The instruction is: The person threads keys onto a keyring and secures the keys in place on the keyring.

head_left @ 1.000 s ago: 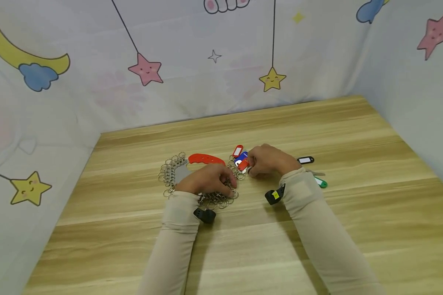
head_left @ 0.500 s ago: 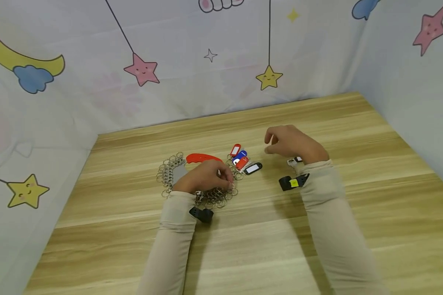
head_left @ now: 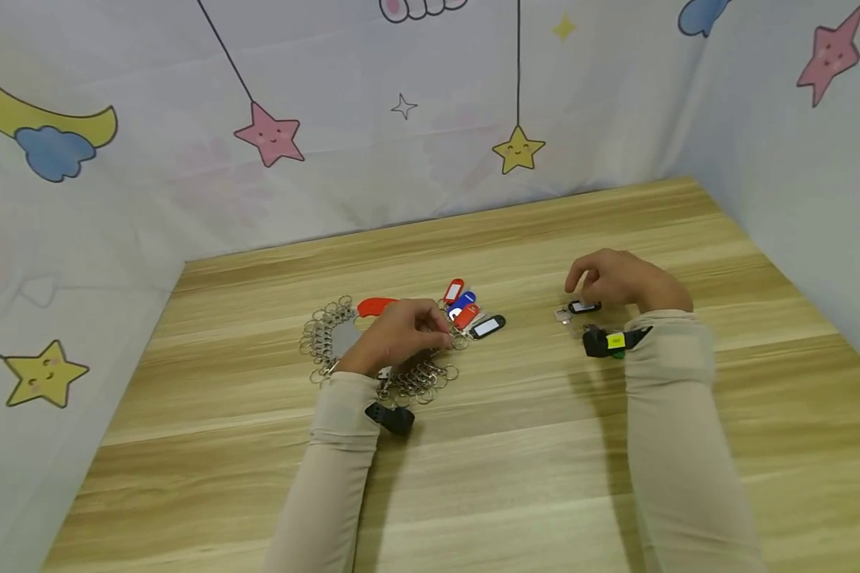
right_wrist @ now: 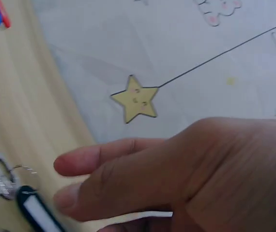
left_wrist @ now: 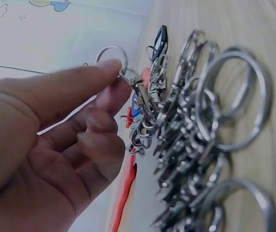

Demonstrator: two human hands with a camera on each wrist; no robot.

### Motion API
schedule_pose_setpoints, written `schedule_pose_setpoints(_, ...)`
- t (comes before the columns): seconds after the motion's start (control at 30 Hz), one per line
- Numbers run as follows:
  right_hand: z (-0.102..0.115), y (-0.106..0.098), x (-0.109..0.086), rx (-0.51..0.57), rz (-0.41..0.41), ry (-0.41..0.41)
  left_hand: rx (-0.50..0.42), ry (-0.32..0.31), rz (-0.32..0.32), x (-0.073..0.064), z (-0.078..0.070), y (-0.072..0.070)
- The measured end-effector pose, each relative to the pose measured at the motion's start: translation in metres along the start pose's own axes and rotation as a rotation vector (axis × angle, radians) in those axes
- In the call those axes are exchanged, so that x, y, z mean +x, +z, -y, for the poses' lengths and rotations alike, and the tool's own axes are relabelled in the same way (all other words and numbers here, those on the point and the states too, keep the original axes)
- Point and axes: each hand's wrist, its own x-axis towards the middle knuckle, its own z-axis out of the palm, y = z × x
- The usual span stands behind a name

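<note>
My left hand (head_left: 401,338) pinches a metal split ring (left_wrist: 110,47) between thumb and index finger. From that ring hangs a small swivel clasp (left_wrist: 143,96). Below the hand lies a row of several clasps with rings (head_left: 423,380), attached along a grey plate (head_left: 342,338) with a red grip (head_left: 375,306); the hand covers part of it. My right hand (head_left: 619,278) hovers over the table at the right, its thumb and fingers apart and holding nothing. Close under it are a black key tag (head_left: 583,307) and a silver key (head_left: 562,316).
Red (head_left: 454,291), blue (head_left: 462,304) and black (head_left: 487,327) key tags lie together right of my left hand. A green tag (head_left: 619,355) is mostly hidden behind the right wrist camera (head_left: 605,342). A printed cloth (head_left: 373,183) stands behind the wooden table.
My right hand has left a black tag beside the red and blue ones and moved right, over the other black tag. My left hand has lifted slightly from the clasps.
</note>
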Motion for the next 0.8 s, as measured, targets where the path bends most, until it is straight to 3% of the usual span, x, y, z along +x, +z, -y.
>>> schedule_pose_setpoints(0.3,-0.011,0.013,0.014,-0.016,-0.028,-0.004,-0.058,-0.031,-0.035,-0.001,0.0,0.0)
schedule_pose_setpoints(0.4,-0.008,0.01,0.011,0.087,-0.048,-0.036,-0.081,-0.028,-0.039,-0.002,0.001,0.0)
schedule_pose_setpoints(0.53,-0.004,0.007,0.003,0.367,-0.136,-0.104,-0.077,-0.009,-0.047,-0.002,0.004,0.0)
schedule_pose_setpoints(0.67,0.0,0.008,0.005,0.769,-0.259,-0.348,-0.077,-0.001,-0.049,-0.001,0.006,0.0)
schedule_pose_setpoints(0.73,0.003,0.01,0.009,1.008,-0.277,-0.467,-0.085,-0.006,-0.049,-0.001,0.006,0.0)
schedule_pose_setpoints(0.8,0.008,0.013,0.015,1.191,-0.272,-0.534,-0.092,-0.013,-0.049,-0.002,0.006,-0.001)
